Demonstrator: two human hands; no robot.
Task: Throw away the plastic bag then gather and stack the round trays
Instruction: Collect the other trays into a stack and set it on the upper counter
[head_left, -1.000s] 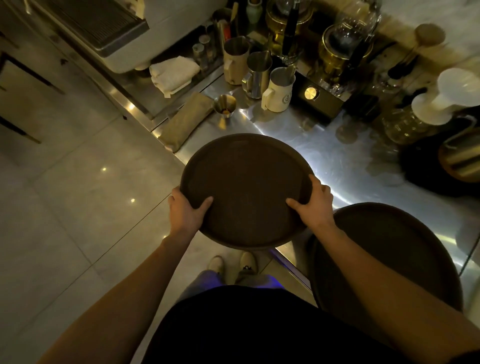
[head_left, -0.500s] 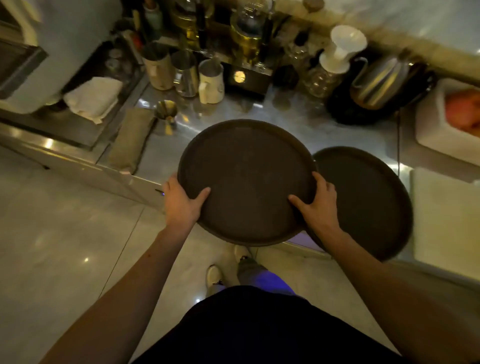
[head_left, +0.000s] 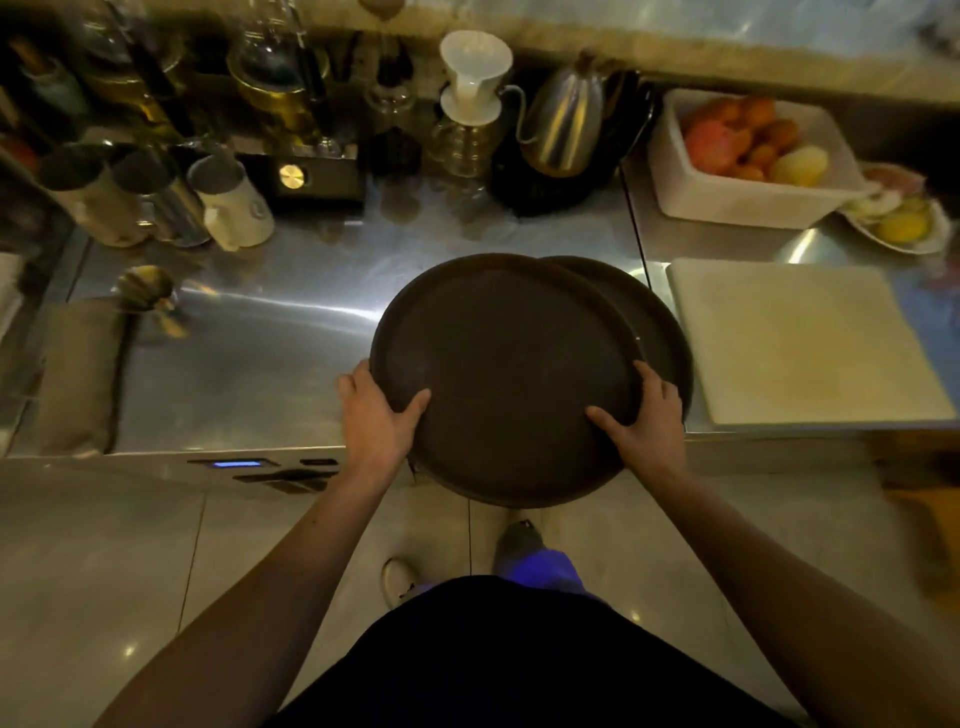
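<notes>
I hold a dark brown round tray (head_left: 509, 374) by its near rim, my left hand (head_left: 376, 415) on the left side and my right hand (head_left: 644, 421) on the right, thumbs on top. It hangs over the steel counter's front edge and covers most of a second round tray (head_left: 657, 317), which lies on the counter (head_left: 260, 353). Only the second tray's right crescent shows past the held one. No plastic bag is in view.
A white cutting board (head_left: 800, 338) lies right of the trays. Behind it stand a white tub of fruit (head_left: 748, 156) and a small dish (head_left: 904, 223). Kettle (head_left: 561, 124), dripper (head_left: 472, 78), pitchers (head_left: 234, 202), jigger (head_left: 145, 291) and a folded cloth (head_left: 78, 374) crowd the back and left.
I have turned to face the counter, and the held tray has moved right until it overlaps the tray lying there. Both hands keep the same grip.
</notes>
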